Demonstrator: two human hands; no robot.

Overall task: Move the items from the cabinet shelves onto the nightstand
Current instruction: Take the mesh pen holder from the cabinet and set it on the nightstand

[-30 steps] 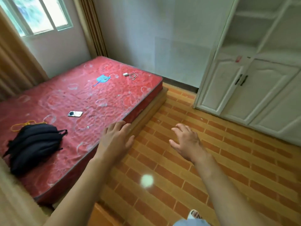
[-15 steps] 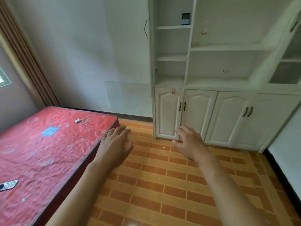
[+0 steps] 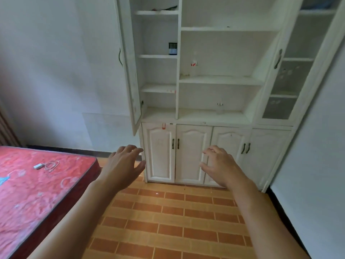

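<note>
A tall white cabinet (image 3: 220, 80) with open shelves faces me. A small dark box with a pale label (image 3: 172, 48) stands on a left shelf. A small red and white item (image 3: 193, 63) sits in the wide middle compartment, and a small clear object (image 3: 220, 107) rests on the lowest open shelf. Something dark and red (image 3: 165, 8) lies on the top left shelf. My left hand (image 3: 124, 166) and my right hand (image 3: 220, 165) hover empty with spread fingers in front of the lower doors. No nightstand is in view.
The cabinet's left upper door (image 3: 128, 62) stands swung open. A red mattress (image 3: 37, 187) with a white charger and cable (image 3: 46, 165) fills the lower left. Glass-fronted shelves (image 3: 287, 86) stand at the right, beside a white wall. Orange brick-pattern floor (image 3: 168, 221) lies between.
The view has swung from the bed up to the cabinet and come closer to it. Both hands stay raised and empty.
</note>
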